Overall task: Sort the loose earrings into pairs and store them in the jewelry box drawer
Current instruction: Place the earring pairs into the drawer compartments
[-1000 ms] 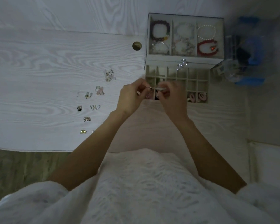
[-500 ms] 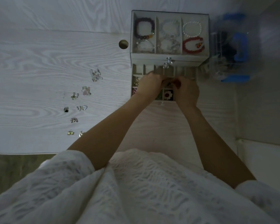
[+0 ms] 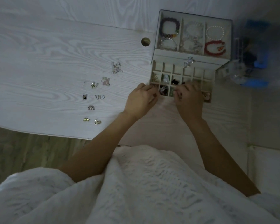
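Resting at the near edge of the pulled-out cream gridded jewelry box drawer (image 3: 178, 73): left hand (image 3: 140, 101) and right hand (image 3: 189, 98), both with fingers curled, anything pinched too small and dim to tell. Scattered on the pale wood-grain table (image 3: 47, 70), well left of the left hand: small loose earrings (image 3: 97, 96). Beyond both hands, above the drawer: open tray with a red bead bracelet (image 3: 214, 47).
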The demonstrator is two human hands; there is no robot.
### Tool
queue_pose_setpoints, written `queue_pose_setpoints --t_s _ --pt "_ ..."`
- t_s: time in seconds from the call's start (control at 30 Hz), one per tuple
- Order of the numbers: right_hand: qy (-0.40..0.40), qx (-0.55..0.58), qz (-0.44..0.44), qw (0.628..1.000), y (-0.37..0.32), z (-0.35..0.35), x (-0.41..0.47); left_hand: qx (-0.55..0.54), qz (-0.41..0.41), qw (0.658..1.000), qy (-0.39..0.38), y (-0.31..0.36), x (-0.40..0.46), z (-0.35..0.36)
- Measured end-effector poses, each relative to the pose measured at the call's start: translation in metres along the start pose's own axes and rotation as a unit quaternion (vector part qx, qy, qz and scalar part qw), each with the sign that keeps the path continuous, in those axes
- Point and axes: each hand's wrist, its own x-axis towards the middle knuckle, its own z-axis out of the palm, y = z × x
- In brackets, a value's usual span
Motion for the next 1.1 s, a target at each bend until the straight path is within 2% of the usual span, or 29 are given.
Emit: queue_pose_setpoints --t_s 0.1,0.2,0.27,0.43,0.53,0.67,0.73,0.83,1.1 --pt "-0.046 0.075 -0.064 0.994 -0.031 -0.004 -0.002 -0.074 -0.147 0.986 0.006 -0.013 -0.026 -0.025" --pt "-0.14 0.1 -0.118 0.978 -0.071 0.002 -0.003 -0.103 -0.26 0.96 0.023 -0.041 -0.059 -0.052" --pt "-0.188 0.098 -0.152 0.965 -0.096 0.013 -0.003 -0.101 -0.305 0.946 0.041 -0.06 -0.084 -0.067" --pt "-0.242 0.113 -0.193 0.944 -0.145 0.052 0.004 -0.086 -0.372 0.921 0.081 -0.097 -0.129 -0.087" --pt "-0.245 0.111 -0.212 0.94 -0.171 0.073 0.01 -0.077 -0.391 0.914 0.079 -0.11 -0.145 -0.088" --pt "-0.273 0.07 -0.254 0.925 -0.199 0.097 0.014 -0.074 -0.364 0.925 0.084 -0.123 -0.144 -0.087" --pt "-0.293 0.05 -0.239 0.924 -0.199 0.102 0.013 -0.067 -0.334 0.936 0.085 -0.129 -0.129 -0.088" --pt "-0.257 0.06 -0.216 0.94 -0.189 0.104 0.008 -0.05 -0.295 0.952 0.07 -0.143 -0.104 -0.091" --pt "-0.23 0.031 -0.138 0.963 -0.182 0.098 0.007 0.002 -0.262 0.964 -0.039 -0.162 -0.058 -0.077"
